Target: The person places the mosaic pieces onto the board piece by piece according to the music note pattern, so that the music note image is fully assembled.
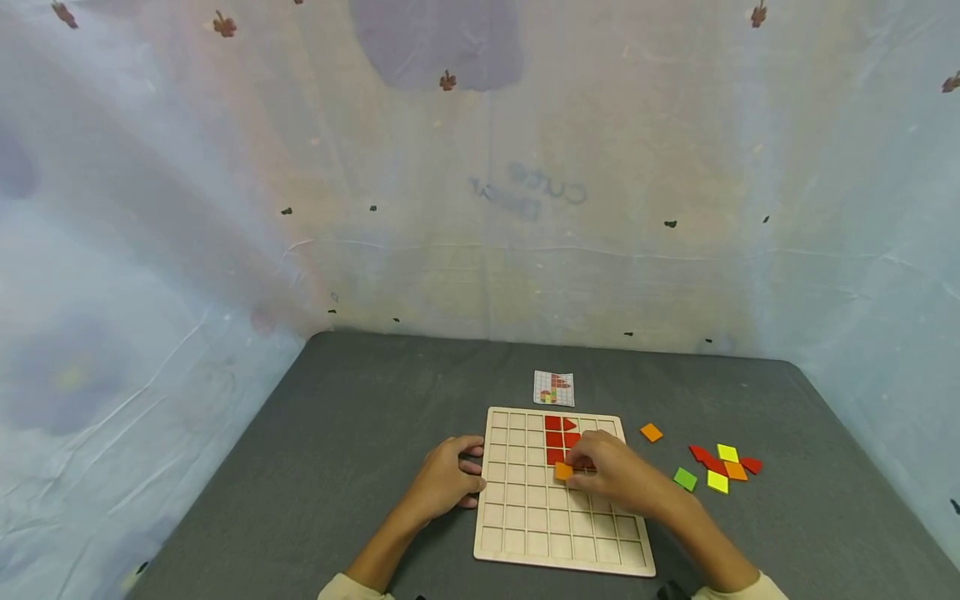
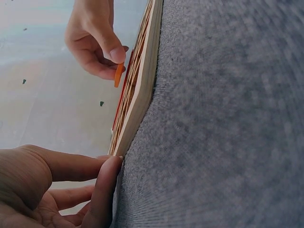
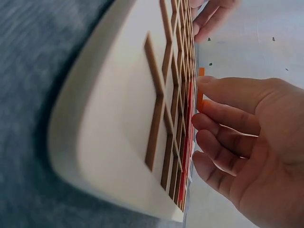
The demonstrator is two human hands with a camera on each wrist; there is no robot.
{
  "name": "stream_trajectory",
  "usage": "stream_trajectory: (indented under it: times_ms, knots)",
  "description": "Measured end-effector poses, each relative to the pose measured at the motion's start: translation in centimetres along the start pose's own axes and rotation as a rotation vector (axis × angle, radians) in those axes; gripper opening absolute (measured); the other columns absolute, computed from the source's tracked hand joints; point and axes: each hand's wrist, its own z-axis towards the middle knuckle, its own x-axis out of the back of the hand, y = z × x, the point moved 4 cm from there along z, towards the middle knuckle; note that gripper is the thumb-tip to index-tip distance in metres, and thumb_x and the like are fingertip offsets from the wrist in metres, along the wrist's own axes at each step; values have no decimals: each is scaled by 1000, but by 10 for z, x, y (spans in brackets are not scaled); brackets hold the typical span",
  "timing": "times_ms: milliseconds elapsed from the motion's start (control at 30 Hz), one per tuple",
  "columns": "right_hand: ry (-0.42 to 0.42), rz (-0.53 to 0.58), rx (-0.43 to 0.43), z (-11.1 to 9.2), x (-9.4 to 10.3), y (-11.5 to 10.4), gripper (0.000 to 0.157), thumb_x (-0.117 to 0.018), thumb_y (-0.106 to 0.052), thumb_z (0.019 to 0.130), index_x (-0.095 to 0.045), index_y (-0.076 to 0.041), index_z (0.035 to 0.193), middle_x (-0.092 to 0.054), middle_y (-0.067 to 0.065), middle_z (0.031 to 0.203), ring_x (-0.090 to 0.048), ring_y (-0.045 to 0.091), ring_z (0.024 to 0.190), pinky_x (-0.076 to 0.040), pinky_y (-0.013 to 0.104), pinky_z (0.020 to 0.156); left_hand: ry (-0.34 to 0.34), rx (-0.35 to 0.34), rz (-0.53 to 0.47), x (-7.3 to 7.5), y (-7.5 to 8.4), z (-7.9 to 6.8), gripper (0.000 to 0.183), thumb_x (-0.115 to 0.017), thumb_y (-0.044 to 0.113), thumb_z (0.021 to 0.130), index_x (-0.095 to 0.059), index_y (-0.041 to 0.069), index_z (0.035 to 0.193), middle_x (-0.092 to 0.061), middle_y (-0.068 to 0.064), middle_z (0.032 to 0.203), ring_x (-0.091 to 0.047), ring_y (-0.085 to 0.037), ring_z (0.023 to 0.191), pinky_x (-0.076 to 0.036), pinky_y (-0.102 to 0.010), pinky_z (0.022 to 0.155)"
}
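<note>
The pale wooden grid board (image 1: pixel 525 517) lies on the dark table. My left hand (image 1: pixel 442 477) is at its left edge, with the thumb and fingertips touching the rim. My right hand (image 1: pixel 611 471) pinches an orange square tile (image 1: pixel 562 472) between thumb and index finger. In the right wrist view, this orange tile (image 3: pixel 201 90) is tilted on edge just over the grid. Red tiles (image 1: pixel 553 423) fill several cells of the upper middle, partly hidden by the right hand.
A small printed pattern card (image 1: pixel 553 388) lies behind the board. To the right are a loose orange tile (image 1: pixel 651 432), a green tile (image 1: pixel 685 478), yellow tiles (image 1: pixel 717 482), red pieces (image 1: pixel 708 460) and another orange tile (image 1: pixel 736 472). A patterned curtain (image 1: pixel 487 275) hangs behind the table.
</note>
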Motion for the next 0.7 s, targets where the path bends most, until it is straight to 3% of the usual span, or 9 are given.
stream_trajectory:
  times_ms: [233, 467, 700]
  knots:
    - [5, 12, 35, 1, -2, -2, 21, -85, -21, 91, -76, -9, 105, -67, -5, 102, -57, 12, 94, -54, 32, 80, 4, 1, -3, 0, 1, 0, 66, -76, -7, 83, -57, -7, 146, -60, -17, 129, -65, -24, 102, -65, -34, 60]
    - [5, 8, -6, 0, -1, 0, 16, -84, -17, 90, -77, -11, 103, -66, -7, 98, -56, 11, 94, -54, 33, 81, 5, -6, -11, 1, 2, -1, 65, -76, -8, 83, -56, -8, 146, -60, -19, 129, -65, -24, 102, -65, -32, 59]
    - [-4, 6, 6, 1, -2, 1, 15, -84, -17, 90, -77, -10, 102, -66, -7, 96, -56, 8, 91, -54, 30, 78, 7, -5, -4, 0, 2, -1, 65, -76, -8, 83, -57, -7, 145, -60, -18, 129, -65, -24, 102, -65, -33, 60]
